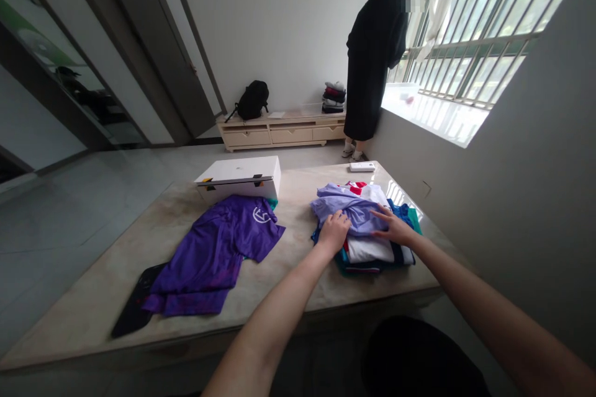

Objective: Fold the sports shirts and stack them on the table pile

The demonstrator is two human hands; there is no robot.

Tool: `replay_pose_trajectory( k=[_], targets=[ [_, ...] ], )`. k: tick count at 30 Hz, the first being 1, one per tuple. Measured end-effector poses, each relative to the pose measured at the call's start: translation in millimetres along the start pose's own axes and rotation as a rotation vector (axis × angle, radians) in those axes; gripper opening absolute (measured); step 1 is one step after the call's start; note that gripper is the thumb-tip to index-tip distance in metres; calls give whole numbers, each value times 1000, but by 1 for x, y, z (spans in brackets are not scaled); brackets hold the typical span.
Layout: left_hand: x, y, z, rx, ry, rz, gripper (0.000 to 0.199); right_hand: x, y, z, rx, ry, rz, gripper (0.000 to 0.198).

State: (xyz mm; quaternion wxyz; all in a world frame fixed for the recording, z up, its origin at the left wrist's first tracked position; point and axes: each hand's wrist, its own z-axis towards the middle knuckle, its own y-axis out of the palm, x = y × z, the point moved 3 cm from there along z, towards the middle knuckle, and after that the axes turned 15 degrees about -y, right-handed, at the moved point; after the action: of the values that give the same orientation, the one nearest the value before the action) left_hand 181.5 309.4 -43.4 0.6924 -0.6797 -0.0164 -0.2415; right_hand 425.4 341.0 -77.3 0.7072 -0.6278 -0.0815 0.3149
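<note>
A lavender shirt point(356, 212) lies folded and rumpled on top of a pile of clothes point(372, 250) on the table. My left hand point(334, 232) is at its near left edge, fingers curled down onto the cloth. Over its right side rests my right hand point(395, 227), with fingers and thumb spread apart, touching the fabric. White, red, blue and green garments show beneath the shirt. To the left, a purple shirt point(212, 248) is laid out, its lower end over a dark flat object point(135, 310).
A white box point(239, 175) stands behind the purple shirt. Near the table's far edge lies a small white object point(362, 167). Beyond, a low cabinet point(291, 135) holds a black backpack point(252, 99) and stacked clothes point(334, 98). A person point(372, 56) stands by the barred window.
</note>
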Motion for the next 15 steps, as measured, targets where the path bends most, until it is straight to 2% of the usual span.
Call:
replay_pose_trajectory(
  k=[2,4,7,10,13,15],
  targets=[
    [-3,-7,-1,16,-2,18,28,-7,-9,-12,-2,-85,-47,70],
    [-5,-20,-4,48,-16,15,26,-18,-20,-14,47,-114,-124,51],
    [-8,-56,-11,133,-54,-7,30,-42,-40,1,133,-94,-156,32],
    [-18,-113,-22,221,-95,-21,30,-75,-69,26,201,-81,-125,32],
    [-32,-183,-43,245,-103,-24,27,-114,-109,42,268,-94,-89,37],
    [-41,-231,-65,241,-93,-19,27,-143,-138,44,285,-153,-53,35]
  ],
)
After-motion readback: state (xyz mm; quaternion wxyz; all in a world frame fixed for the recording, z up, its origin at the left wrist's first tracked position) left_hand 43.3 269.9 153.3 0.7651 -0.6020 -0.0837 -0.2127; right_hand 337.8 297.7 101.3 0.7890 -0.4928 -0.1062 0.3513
